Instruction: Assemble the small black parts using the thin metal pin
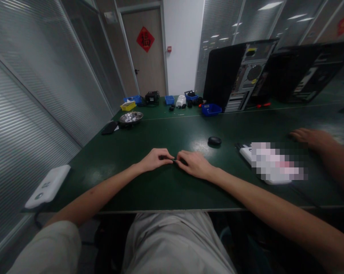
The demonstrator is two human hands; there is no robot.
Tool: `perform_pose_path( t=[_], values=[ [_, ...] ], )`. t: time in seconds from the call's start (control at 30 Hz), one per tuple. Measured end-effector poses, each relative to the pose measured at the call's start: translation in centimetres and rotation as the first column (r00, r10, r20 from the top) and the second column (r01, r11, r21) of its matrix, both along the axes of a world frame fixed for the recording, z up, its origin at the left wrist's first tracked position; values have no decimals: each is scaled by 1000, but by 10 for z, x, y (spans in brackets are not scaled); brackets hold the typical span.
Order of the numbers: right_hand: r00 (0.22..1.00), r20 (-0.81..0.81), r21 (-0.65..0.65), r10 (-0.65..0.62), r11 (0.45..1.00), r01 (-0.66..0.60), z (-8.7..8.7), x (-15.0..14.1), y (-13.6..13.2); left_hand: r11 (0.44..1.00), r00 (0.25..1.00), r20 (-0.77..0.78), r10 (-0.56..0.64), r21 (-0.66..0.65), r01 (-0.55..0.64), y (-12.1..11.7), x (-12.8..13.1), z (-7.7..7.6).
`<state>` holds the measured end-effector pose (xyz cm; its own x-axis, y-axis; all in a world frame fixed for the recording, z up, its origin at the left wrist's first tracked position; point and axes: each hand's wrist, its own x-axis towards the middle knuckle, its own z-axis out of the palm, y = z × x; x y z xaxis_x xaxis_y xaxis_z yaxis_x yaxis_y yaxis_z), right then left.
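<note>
Held low over green table [160,194], between both hands: piece [174,160], too small to identify. Pinched by thumb and forefinger of left hand [154,160]; pinched likewise, as far as the dim view shows, by right hand [196,164]. Gripped from opposite sides, presumably for fine control. Set beyond right hand: black oval [214,141], likely for elbow room.

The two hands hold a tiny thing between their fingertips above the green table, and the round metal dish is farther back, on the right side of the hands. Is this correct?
Not the side: the head view shows the round metal dish to the left of the left hand. The rest stands.
</note>
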<state>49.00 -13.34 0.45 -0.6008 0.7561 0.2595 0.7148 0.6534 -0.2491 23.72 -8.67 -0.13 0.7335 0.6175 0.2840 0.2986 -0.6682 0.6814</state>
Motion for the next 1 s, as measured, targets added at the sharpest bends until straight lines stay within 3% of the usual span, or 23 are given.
perform_pose_path(
  t=[0.5, 0.77, 1.0],
  values=[
    [996, -78, 24, -46, 999, 48, -1, 6, 4, 994, 997, -74, -5, 112, 13, -4, 3, 1],
    [994, 73, 18, -81, 997, 80, 6, 14, 4, 949, 973, -232, -12, 304, 84, -9, 6, -1],
    [972, 172, 17, -161, 987, 160, 14, 18, 5, 971, 978, -206, -14, 229, 62, -8, 2, 5]
  ],
)
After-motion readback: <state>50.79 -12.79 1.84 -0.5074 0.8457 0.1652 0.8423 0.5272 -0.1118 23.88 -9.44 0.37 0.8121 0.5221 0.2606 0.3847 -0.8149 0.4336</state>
